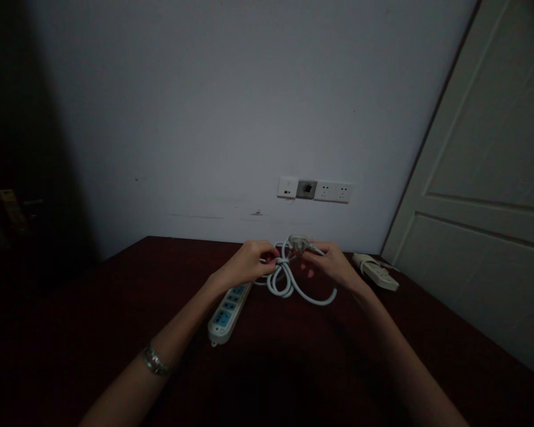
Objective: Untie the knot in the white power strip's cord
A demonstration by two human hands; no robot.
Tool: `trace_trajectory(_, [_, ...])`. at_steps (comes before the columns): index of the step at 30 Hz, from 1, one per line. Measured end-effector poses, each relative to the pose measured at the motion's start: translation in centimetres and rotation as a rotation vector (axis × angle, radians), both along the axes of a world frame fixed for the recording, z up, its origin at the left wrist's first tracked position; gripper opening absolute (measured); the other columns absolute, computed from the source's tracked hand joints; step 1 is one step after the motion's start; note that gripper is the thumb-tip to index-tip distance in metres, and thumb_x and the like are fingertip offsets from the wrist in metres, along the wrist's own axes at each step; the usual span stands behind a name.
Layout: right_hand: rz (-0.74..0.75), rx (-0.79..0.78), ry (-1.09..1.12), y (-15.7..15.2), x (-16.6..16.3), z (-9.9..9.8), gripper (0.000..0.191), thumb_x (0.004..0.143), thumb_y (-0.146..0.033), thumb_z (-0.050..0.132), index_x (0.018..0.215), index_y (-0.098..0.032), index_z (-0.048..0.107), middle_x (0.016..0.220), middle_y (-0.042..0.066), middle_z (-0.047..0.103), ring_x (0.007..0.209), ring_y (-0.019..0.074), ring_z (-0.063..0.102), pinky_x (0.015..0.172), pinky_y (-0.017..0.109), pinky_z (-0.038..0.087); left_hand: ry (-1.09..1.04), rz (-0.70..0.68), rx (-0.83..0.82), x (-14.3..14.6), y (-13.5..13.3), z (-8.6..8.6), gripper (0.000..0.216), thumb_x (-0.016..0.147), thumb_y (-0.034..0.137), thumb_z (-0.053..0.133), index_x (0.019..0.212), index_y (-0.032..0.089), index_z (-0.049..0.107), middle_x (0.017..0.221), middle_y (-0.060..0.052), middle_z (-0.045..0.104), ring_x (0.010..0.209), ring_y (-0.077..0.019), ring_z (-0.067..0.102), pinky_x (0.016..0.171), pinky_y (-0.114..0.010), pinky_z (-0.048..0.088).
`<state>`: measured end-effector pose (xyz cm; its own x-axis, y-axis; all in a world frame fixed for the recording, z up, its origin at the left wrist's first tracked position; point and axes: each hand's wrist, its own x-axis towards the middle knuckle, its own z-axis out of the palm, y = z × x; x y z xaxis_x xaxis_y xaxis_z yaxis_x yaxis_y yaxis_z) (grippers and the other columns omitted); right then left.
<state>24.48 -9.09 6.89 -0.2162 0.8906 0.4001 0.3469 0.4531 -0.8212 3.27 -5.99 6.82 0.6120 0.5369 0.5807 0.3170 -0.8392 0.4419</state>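
Note:
A white power strip (228, 309) with blue sockets lies on the dark red table (293, 367), running toward me. Its white cord (289, 286) is bundled in loops just beyond it. My left hand (251, 262) is closed on the cord at the left of the bundle. My right hand (328, 262) pinches the cord just behind the grey-white plug (299, 242), which is lifted above the loops. A metal bracelet (155, 360) sits on my left wrist.
A second cream power strip (376, 271) lies at the table's far right. A row of wall sockets (315, 190) is set in the wall behind the table. A pale door (485, 196) stands at the right. The left side is dark.

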Motion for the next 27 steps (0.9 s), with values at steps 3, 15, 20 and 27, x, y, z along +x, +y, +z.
trace_trajectory(3, [-0.024,0.097,0.038,0.1,0.4,0.0,0.015,0.071,-0.029,0.063,0.073,-0.015,0.069,0.071,0.003,0.062,0.051,0.0089,0.052,0.046,0.021,0.045,-0.012,0.015,0.004,0.0,0.0,-0.1,0.012,0.071,0.012,0.057,0.079,0.011,0.065,0.068,-0.001,0.059,0.061,-0.0096,0.051,0.059,-0.023,0.041])
trace_trajectory(15, [0.091,0.058,0.075,0.5,-1.2,-1.2,0.019,0.066,-0.034,0.068,0.069,-0.016,0.068,0.069,0.002,0.06,0.053,0.01,0.049,0.047,0.023,0.041,-0.044,0.073,0.053,0.5,-0.7,0.2,0.012,0.069,0.007,0.054,0.076,0.012,0.063,0.066,0.0,0.057,0.058,-0.0087,0.049,0.057,-0.021,0.04])
trace_trajectory(20, [0.043,0.131,0.13,1.2,-1.2,-1.8,0.009,0.062,-0.025,0.068,0.068,-0.017,0.067,0.072,0.001,0.063,0.073,0.0169,0.056,0.073,0.031,0.045,-0.102,0.011,-0.096,0.5,-0.2,0.1,0.011,0.071,0.013,0.056,0.078,0.011,0.065,0.07,-0.002,0.061,0.063,-0.0105,0.053,0.061,-0.024,0.043])
trace_trajectory(27, [0.084,0.127,0.147,0.8,-1.5,-1.4,0.016,0.068,-0.029,0.066,0.079,-0.017,0.064,0.08,0.002,0.063,0.077,0.0171,0.056,0.078,0.032,0.043,-0.158,-0.109,-0.455,0.3,0.8,-0.5,0.017,0.075,0.023,0.059,0.085,0.011,0.063,0.069,-0.002,0.062,0.061,-0.0101,0.054,0.058,-0.024,0.043])
